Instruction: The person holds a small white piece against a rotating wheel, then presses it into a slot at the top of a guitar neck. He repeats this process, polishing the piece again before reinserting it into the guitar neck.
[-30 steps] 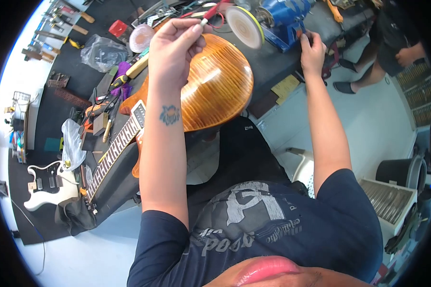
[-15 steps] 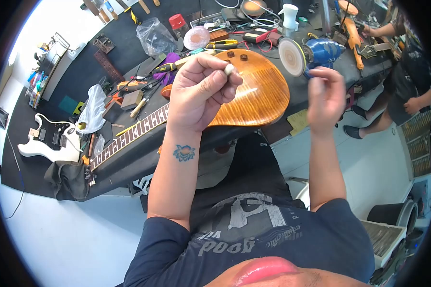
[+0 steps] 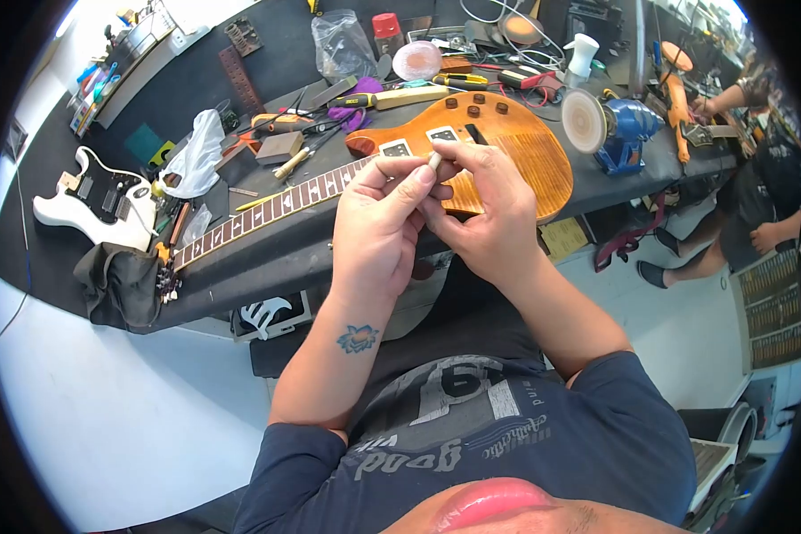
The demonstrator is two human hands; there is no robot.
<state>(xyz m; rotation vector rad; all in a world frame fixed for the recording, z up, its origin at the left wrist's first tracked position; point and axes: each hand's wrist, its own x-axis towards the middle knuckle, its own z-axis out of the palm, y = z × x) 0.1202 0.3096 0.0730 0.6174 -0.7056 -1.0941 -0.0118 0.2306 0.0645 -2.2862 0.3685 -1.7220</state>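
Observation:
A small whitish piece (image 3: 434,160) is pinched between the thumb and forefinger of my left hand (image 3: 378,218). My right hand (image 3: 489,200) has its fingertips closed against the same piece from the other side. Both hands are raised in front of an amber flame-top guitar (image 3: 534,156), whose neck (image 3: 280,205) runs down to the left along the bench. Part of the guitar's body is hidden behind my hands.
A blue bench grinder (image 3: 627,133) with a round buffing wheel (image 3: 584,122) stands right of the guitar. A white guitar (image 3: 129,218) lies at the far left. Pliers, screwdrivers and a plastic bag (image 3: 343,49) lie behind. Another person's arm (image 3: 730,98) is at the right.
My right hand has moved left and down from beside the grinder to meet my left hand at the small piece. The view has shifted, and more of the amber guitar shows.

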